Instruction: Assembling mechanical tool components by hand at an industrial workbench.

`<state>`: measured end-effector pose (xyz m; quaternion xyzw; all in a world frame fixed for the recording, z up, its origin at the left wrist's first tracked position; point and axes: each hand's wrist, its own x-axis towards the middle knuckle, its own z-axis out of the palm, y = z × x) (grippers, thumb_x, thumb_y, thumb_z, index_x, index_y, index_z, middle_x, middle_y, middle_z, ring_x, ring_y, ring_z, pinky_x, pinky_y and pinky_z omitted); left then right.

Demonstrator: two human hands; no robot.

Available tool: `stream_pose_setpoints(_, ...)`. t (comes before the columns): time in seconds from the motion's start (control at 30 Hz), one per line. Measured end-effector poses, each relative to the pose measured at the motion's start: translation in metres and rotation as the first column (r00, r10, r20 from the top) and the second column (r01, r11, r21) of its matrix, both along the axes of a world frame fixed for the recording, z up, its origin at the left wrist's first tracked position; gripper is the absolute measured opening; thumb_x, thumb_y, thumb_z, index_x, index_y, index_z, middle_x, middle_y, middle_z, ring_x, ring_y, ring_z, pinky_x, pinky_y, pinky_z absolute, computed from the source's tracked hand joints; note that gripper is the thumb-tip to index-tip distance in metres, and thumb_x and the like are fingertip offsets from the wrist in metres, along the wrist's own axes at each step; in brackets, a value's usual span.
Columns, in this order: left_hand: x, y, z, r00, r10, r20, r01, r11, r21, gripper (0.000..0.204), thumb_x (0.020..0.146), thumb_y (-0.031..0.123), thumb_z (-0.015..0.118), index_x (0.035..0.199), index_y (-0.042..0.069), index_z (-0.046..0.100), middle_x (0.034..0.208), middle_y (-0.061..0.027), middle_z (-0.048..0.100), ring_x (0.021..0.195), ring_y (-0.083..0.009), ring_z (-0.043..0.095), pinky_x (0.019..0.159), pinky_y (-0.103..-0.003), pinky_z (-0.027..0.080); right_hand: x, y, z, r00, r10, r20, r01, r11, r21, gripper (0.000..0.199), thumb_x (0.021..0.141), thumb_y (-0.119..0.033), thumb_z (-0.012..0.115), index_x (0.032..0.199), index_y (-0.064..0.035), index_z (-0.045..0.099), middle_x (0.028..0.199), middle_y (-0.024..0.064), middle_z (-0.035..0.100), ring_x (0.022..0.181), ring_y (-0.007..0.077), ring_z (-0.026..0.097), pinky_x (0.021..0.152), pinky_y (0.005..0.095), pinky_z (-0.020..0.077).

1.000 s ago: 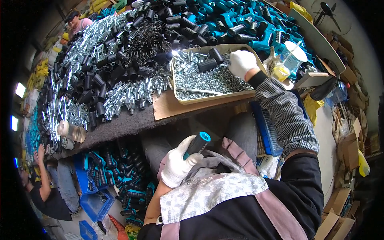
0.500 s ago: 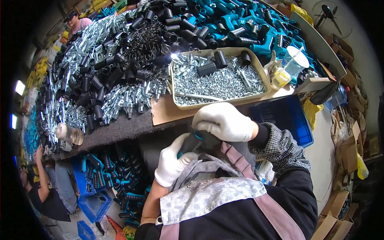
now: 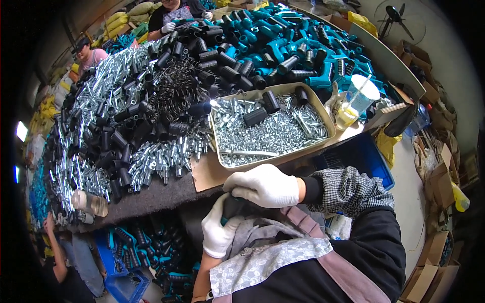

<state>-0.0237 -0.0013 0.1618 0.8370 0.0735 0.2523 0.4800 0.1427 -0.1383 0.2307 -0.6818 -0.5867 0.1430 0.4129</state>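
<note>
Close to my body, my left hand (image 3: 217,235), in a white glove, is wrapped round a black tool housing (image 3: 233,206) with a teal edge. My right hand (image 3: 270,187), gloved too, has its fingers curled together over the housing's upper end. What those fingers pinch is hidden behind the glove. Just beyond my hands, a cream tray (image 3: 222,162) on the table holds small silver metal pieces, with several black sleeves (image 3: 255,117) lying on top.
Heaps of metal shafts (image 3: 108,83), black springs (image 3: 174,88) and teal housings (image 3: 303,38) cover the table. A plastic cup (image 3: 361,93) stands right of the tray, a bottle (image 3: 90,203) near the left edge. Blue bins (image 3: 126,288) hold space below. Co-workers (image 3: 177,17) are across and left.
The view has tilted up, so the table sits lower and a co-worker across it shows more. My right hand has shifted left, closer over the housing, which my left hand still holds.
</note>
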Motion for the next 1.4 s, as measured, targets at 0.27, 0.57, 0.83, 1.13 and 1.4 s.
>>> stream_pose_setpoints(0.27,0.003,0.013,-0.001,0.997,-0.053,0.053,0.051,0.998,0.038,0.065,0.084,0.048,0.076,0.125,0.000,0.060,0.099,-0.0217,0.070,0.087,-0.0356,0.072,0.075,-0.037,0.056,0.166,-0.013,0.043,0.629,-0.469,0.620,0.607,0.795,-0.015,0.027,0.082,-0.024,0.071,0.104,-0.0070,0.072,0.094,0.0137,0.070,0.095,0.0327,0.067,0.081,0.0446,0.0531)
stream_pose_setpoints(0.57,-0.007,0.001,-0.001,0.997,-0.066,0.031,0.066,0.998,0.008,0.064,0.085,0.046,0.076,0.128,0.002,0.060,0.098,-0.0223,0.070,0.088,-0.0362,0.072,0.074,-0.037,0.056,0.295,-0.069,-0.005,0.032,-0.202,0.979,0.968,0.252,0.020,0.027,0.087,-0.019,0.060,0.107,-0.0088,0.075,0.109,0.0113,0.068,0.106,0.0315,0.062,0.085,0.0499,0.0468)
stream_pose_setpoints(0.83,-0.031,0.008,0.003,0.999,-0.008,-0.053,0.008,1.000,0.008,0.069,0.086,0.054,0.072,0.130,0.002,0.059,0.097,-0.0224,0.069,0.089,-0.0362,0.071,0.075,-0.037,0.054,0.141,-0.038,0.056,0.777,-0.595,0.204,0.503,0.782,0.367,0.043,0.094,-0.026,0.065,0.125,0.0029,0.057,0.106,0.0212,0.067,0.099,0.0312,0.066,0.086,0.0367,0.0513)
stream_pose_setpoints(1.13,-0.043,0.009,0.016,0.992,-0.073,-0.100,0.077,0.997,0.032,0.063,0.084,0.040,0.077,0.130,0.000,0.059,0.110,-0.0218,0.070,0.099,-0.0338,0.072,0.083,-0.037,0.056,0.008,-0.064,-0.023,0.706,-0.065,-0.706,-0.051,0.989,-0.142,0.058,0.083,-0.036,0.077,0.124,0.0012,0.060,0.109,0.0064,0.064,0.100,0.0136,0.059,0.091,0.0322,0.0485)
stream_pose_setpoints(1.4,-0.053,0.016,0.036,0.979,-0.099,-0.181,0.160,0.918,0.364,0.060,0.074,0.026,0.082,0.128,0.007,0.063,0.099,-0.0167,0.070,0.084,-0.0353,0.071,0.072,-0.039,0.057,0.001,-0.060,0.003,0.794,-0.128,-0.595,-0.081,0.947,-0.312,0.045,0.081,-0.027,0.079,0.115,0.0006,0.068,0.097,0.0062,0.069,0.087,0.0127,0.064,0.082,0.0300,0.0524)
